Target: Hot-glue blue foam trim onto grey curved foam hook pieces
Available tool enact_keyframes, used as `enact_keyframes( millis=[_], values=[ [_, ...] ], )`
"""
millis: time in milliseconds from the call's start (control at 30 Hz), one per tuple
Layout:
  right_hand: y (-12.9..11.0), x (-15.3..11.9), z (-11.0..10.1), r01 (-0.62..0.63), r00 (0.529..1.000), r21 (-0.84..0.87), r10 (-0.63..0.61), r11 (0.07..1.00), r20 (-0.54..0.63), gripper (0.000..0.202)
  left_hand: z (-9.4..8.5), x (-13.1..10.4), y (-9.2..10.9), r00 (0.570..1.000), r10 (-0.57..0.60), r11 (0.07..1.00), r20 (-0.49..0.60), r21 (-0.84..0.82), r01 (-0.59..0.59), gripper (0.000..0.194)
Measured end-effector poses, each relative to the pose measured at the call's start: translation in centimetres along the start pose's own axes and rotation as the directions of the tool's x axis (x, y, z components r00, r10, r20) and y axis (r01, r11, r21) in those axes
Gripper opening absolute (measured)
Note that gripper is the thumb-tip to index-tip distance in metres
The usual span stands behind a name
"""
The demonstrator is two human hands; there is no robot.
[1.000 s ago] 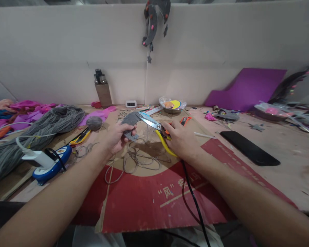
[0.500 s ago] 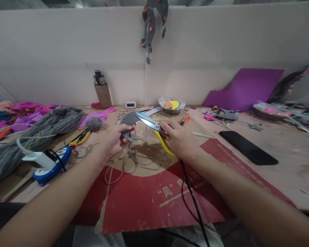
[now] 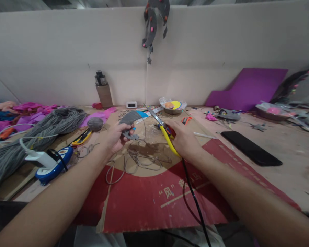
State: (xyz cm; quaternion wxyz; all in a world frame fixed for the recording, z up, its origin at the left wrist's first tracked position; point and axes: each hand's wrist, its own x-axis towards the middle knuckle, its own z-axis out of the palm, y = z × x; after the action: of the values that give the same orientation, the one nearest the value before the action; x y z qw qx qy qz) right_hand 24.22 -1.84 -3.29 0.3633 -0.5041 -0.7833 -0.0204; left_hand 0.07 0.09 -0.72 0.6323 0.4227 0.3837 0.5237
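Head-worn view, forward and down

Bare forearms (image 3: 67,190) and bare hands (image 3: 185,139)

Your two hands (image 3: 120,135); one pair of scissors (image 3: 167,139); one yarn ball (image 3: 95,124); one clock (image 3: 131,105); one black phone (image 3: 251,148); two bowls (image 3: 173,111).

A big, flat, off-white wall (image 3: 67,51) with a thin, straight seam (image 3: 146,82) stands behind a wide, pale pink table (image 3: 296,181). The light is soft and a bit dim
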Motion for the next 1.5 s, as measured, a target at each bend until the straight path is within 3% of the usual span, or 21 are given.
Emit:
enact_keyframes(
  millis=[200, 533, 900, 1200, 1500],
  values=[
    [-0.4, -0.2, 0.0, -0.063, 0.997, -0.150, 0.068, 0.987, 0.027, 0.037, 0.1, -0.1, 0.2, 0.998, 0.043, 0.999, -0.040, 0.011, -0.043, 0.020],
    [-1.3, -0.5, -0.3, 0.023, 0.994, -0.421, 0.026, 0.907, 0.110, 0.032, 0.5, -0.4, 0.1, 0.999, 0.041, 0.994, 0.024, 0.102, -0.043, 0.016],
    [-1.2, -0.4, -0.5, 0.062, 0.993, -0.496, -0.004, 0.866, 0.117, 0.039, 0.3, -0.4, 0.0, 0.999, 0.032, 0.996, 0.043, 0.087, -0.035, 0.014],
    [-1.2, -0.5, -0.8, 0.095, 0.992, -0.540, -0.033, 0.837, 0.123, 0.037, 0.5, -0.6, 0.4, 0.996, -0.067, 0.998, 0.051, -0.003, 0.067, 0.009],
    [-1.1, -0.6, -0.9, 0.106, 0.991, -0.557, -0.042, 0.824, 0.126, 0.040, 0.7, -0.8, 0.6, 0.995, -0.084, 0.996, 0.056, -0.020, 0.085, 0.008]
  ],
)
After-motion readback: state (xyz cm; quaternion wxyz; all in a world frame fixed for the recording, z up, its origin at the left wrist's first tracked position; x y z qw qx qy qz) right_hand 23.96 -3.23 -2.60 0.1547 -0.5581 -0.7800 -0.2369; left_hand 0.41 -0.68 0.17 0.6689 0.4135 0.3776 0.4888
